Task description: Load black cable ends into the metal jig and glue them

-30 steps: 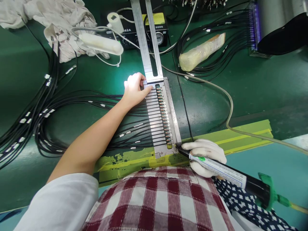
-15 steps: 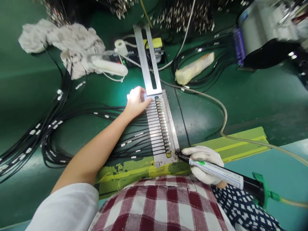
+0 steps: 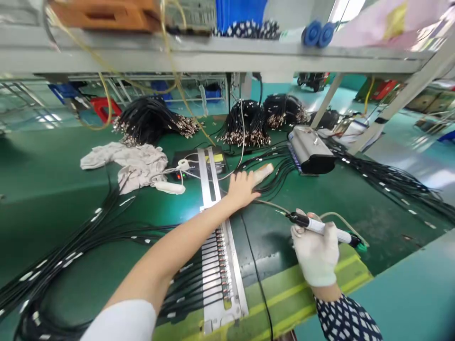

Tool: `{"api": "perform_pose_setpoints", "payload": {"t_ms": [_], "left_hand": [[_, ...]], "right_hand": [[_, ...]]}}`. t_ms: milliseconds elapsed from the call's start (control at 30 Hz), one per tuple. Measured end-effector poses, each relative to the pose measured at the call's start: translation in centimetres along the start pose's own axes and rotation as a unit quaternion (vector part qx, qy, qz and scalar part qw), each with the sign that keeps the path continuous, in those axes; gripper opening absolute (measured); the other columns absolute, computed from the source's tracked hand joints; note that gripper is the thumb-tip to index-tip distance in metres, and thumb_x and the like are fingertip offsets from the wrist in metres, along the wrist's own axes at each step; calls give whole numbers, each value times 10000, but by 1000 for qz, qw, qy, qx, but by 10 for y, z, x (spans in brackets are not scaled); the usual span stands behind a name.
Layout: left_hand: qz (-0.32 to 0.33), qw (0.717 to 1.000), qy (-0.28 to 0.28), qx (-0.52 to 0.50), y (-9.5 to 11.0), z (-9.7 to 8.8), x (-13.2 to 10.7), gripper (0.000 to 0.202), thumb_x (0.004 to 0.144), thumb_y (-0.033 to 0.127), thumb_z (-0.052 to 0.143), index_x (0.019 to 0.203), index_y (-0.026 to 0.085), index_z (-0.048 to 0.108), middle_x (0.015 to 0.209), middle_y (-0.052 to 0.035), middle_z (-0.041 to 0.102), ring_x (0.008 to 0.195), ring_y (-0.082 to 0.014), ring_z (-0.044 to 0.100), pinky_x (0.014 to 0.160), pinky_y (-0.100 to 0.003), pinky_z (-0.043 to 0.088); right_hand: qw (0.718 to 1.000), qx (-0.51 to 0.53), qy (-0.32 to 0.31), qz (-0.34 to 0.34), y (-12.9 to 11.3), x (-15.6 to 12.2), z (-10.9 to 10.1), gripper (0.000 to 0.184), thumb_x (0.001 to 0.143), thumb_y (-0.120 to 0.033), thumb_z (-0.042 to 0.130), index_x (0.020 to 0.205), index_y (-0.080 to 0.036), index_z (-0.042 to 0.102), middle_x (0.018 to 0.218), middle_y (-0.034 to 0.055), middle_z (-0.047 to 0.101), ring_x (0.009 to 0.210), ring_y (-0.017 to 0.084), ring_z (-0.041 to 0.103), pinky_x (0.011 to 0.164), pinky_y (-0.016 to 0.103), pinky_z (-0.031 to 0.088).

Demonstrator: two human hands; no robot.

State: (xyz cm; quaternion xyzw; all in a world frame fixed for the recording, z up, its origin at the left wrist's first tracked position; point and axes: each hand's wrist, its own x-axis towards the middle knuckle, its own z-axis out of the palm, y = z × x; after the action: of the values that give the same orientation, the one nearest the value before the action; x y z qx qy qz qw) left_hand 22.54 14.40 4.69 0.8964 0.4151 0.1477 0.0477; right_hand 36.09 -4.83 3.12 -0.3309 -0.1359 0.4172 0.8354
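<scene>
My bare left hand (image 3: 246, 185) stretches forward over the green bench with its fingers spread, nearing a wrapped tan block (image 3: 265, 171) among black cables. Nothing is in it. My gloved right hand (image 3: 314, 250) is raised above the bench and is closed round a pen-shaped dispenser (image 3: 322, 227) whose dark tip points left; a hose trails from its green rear end. Below my left forearm lies a metal fixture (image 3: 222, 265) holding a row of black cables with copper-coloured ends. A long slotted metal rail (image 3: 207, 177) runs away from it.
Crumpled cloth (image 3: 131, 163) and a white handheld tool (image 3: 169, 187) lie at left. Bundles of black cables (image 3: 152, 121) are piled at the back, under a metal shelf. A grey and black machine (image 3: 310, 150) stands at right. Yellow-green tape (image 3: 284, 293) marks the near edge.
The view has tilted up to show the shelf and back of the bench. My left hand left the fixture's top and reached forward right. My right hand lifted the dispenser off the fixture's lower end.
</scene>
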Motion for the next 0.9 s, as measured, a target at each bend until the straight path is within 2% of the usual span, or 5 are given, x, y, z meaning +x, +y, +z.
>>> {"api": "perform_pose_setpoints", "payload": {"t_ms": [133,300,467,700,900], "left_hand": [[17,1000,-7,-20,-9,4,11,525,845,249,671,1319,122,484,1183,-163,609,1129,-312,552,974,-449,426],[151,972,23,-177,-66,-29,-75,559,939,346,569,1435,219,343,1389,-116,503,1264,-239,489,1071,-384,409],[124,964,11,-233,-97,-47,-155,538,952,354,568,1437,285,347,1416,-91,476,1309,-248,452,1118,-413,374],[141,960,1,-241,-94,-53,-194,558,949,352,572,1455,273,350,1420,-117,486,1325,-265,442,1133,-448,358],[88,927,15,-365,-75,-51,-203,587,883,373,655,1407,233,431,1362,-123,533,1272,-267,497,1105,-434,391]], "right_hand": [[999,13,9,-43,-19,19,4,352,810,-551,688,876,-205,702,1019,89,719,833,178,656,584,250,526],[998,5,28,-56,-44,42,4,345,798,-517,687,822,-173,684,934,105,735,602,110,582,504,219,486],[998,-51,-34,-1,-21,46,32,348,790,-530,693,837,-186,661,903,99,748,606,123,613,506,215,480],[961,-195,-174,94,19,32,68,354,761,-538,728,866,-204,677,901,59,726,634,128,595,463,200,415],[894,-300,-250,221,37,40,78,609,775,-687,653,1247,-303,618,998,45,702,669,157,605,383,194,318]]}}
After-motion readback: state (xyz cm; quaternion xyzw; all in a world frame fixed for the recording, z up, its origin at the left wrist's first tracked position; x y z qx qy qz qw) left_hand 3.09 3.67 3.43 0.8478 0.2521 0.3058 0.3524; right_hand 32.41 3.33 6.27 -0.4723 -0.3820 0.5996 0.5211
